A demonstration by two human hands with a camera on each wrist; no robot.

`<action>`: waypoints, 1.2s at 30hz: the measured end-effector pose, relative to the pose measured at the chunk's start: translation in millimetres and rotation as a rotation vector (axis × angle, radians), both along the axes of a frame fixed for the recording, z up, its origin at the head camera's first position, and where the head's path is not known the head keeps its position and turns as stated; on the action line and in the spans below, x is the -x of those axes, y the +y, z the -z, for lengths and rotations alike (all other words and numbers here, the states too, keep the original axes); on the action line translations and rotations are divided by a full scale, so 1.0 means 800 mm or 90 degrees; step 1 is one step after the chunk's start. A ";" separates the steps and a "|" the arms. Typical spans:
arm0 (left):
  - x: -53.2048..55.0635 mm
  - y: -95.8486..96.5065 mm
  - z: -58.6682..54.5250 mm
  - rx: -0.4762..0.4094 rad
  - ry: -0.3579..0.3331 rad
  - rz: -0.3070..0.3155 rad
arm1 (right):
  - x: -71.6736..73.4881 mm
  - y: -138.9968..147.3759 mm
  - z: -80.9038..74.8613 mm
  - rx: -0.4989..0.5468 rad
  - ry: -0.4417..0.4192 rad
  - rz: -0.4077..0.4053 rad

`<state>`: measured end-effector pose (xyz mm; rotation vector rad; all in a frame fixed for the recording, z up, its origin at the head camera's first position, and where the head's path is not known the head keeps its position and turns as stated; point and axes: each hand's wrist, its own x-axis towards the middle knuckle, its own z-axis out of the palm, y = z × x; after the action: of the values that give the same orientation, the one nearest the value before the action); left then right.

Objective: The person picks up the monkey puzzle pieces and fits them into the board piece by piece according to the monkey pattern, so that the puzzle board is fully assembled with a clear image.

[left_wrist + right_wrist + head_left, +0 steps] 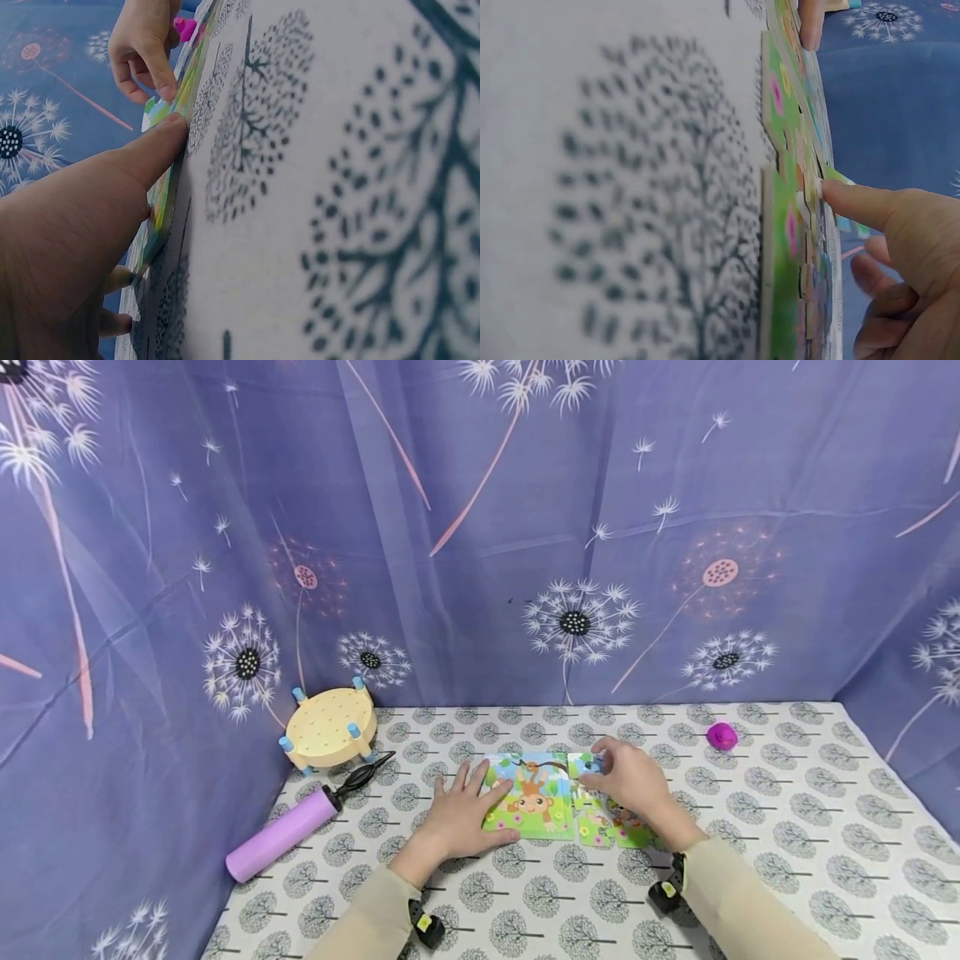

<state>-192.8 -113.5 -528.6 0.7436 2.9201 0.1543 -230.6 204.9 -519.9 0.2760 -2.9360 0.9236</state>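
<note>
My left hand (467, 814) lies with spread fingers on the left side of a picture board (543, 806) showing a cartoon monkey; its thumb is along the lower edge. Just right of the board lie several jigsaw pieces (596, 833) in green and blue, partly covered by my right hand (633, 781). At the far end of these pieces, the right thumb and fingers pinch a green-and-blue puzzle piece (841, 178), which tilts up from the layer. The fingers hide much of that piece. From the left wrist, the right hand (146, 49) appears beyond the left thumb.
A lilac hand pump (283, 837) with a black nozzle lies at the left. Behind it a yellow stool-like toy (330, 727) with blue leg tips leans near the curtain (480, 568). A small magenta object (722, 737) sits at the back right of the tree-print cloth (787, 827).
</note>
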 end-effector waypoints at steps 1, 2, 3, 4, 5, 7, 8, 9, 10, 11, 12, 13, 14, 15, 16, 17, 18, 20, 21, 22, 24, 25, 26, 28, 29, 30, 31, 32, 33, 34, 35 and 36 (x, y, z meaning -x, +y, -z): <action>0.000 0.000 0.000 -0.002 0.000 0.000 | -0.001 -0.001 0.001 0.006 0.007 0.006; 0.000 0.000 0.000 -0.003 0.000 0.001 | -0.001 -0.002 0.002 0.013 0.011 0.010; 0.000 0.000 -0.001 -0.004 -0.001 0.001 | -0.002 -0.002 0.003 0.021 0.014 0.013; -0.001 -0.001 -0.001 -0.005 -0.001 0.001 | -0.002 -0.003 0.003 0.031 0.016 0.015; -0.001 -0.001 -0.001 -0.006 0.000 0.001 | -0.002 -0.004 0.004 0.044 0.013 0.017; -0.001 -0.001 -0.001 -0.008 0.001 0.002 | -0.003 -0.006 0.004 0.072 0.004 0.021; -0.001 -0.002 -0.001 -0.007 0.002 0.001 | -0.003 -0.007 0.004 0.086 -0.002 0.021; -0.001 -0.002 0.000 -0.006 0.003 0.001 | -0.003 -0.008 0.004 0.098 -0.007 0.020; -0.001 -0.003 0.000 -0.006 0.004 0.001 | -0.002 -0.009 0.004 0.107 -0.011 0.019; -0.001 -0.003 0.001 -0.003 0.004 0.000 | -0.002 -0.009 0.004 0.115 -0.017 0.019; -0.001 -0.003 0.001 -0.001 0.003 -0.001 | -0.002 -0.009 0.004 0.122 -0.020 0.016; 0.000 -0.003 0.002 0.002 0.004 -0.001 | -0.002 -0.009 0.004 0.126 -0.023 0.014; 0.000 -0.003 0.002 0.007 0.004 -0.001 | -0.002 -0.009 0.004 0.129 -0.026 0.015; 0.001 -0.003 0.003 0.010 0.005 0.000 | -0.002 -0.009 0.004 0.130 -0.029 0.015; 0.001 -0.002 0.003 0.014 0.006 0.001 | -0.002 -0.008 0.004 0.131 -0.029 0.017; 0.002 -0.002 0.003 0.017 0.008 0.002 | -0.003 -0.008 0.005 0.130 -0.028 0.018; 0.002 -0.002 0.004 0.020 0.010 0.003 | -0.003 -0.007 0.005 0.129 -0.024 0.018; 0.002 -0.002 0.004 0.019 0.014 0.006 | -0.003 -0.006 0.006 0.127 -0.012 0.022; 0.002 -0.003 0.004 0.017 0.016 0.006 | -0.003 -0.006 0.007 0.125 -0.004 0.023; 0.002 -0.003 0.004 0.016 0.014 0.007 | -0.003 -0.005 0.007 0.123 0.005 0.024; 0.002 -0.004 0.003 0.013 0.012 0.007 | -0.003 -0.003 0.008 0.121 0.022 0.022; 0.001 -0.005 0.002 0.011 0.010 0.007 | -0.002 -0.003 0.008 0.121 0.027 0.021; 0.000 -0.006 0.002 0.012 0.010 0.006 | -0.002 -0.002 0.009 0.120 0.031 0.019; -0.001 -0.009 0.001 0.011 0.007 0.005 | -0.002 -0.002 0.009 0.123 0.036 0.013; -0.001 -0.010 0.001 0.010 0.007 0.005 | -0.001 -0.001 0.009 0.125 0.039 0.008; -0.002 -0.011 0.000 0.009 0.007 0.005 | -0.001 -0.001 0.008 0.132 0.035 0.007; -0.001 -0.011 0.000 0.009 0.007 0.006 | -0.001 0.000 0.007 0.139 0.031 0.009; -0.001 -0.012 0.000 0.008 0.006 0.009 | 0.000 0.000 0.006 0.147 0.027 0.010; -0.001 -0.012 -0.001 0.008 0.005 0.010 | 0.000 0.001 0.005 0.156 0.022 0.013; 0.000 -0.012 -0.001 0.008 0.005 0.011 | 0.000 0.001 0.003 0.167 0.016 0.015; 0.001 -0.012 -0.001 0.007 0.004 0.012 | 0.000 0.001 0.002 0.179 0.009 0.019; 0.001 -0.012 -0.001 0.005 0.005 0.013 | 0.000 0.001 0.000 0.193 0.001 0.024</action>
<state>-193.9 -122.7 -527.6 0.7741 2.9177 0.1384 -230.9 205.9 -520.0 0.2042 -2.7344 1.3369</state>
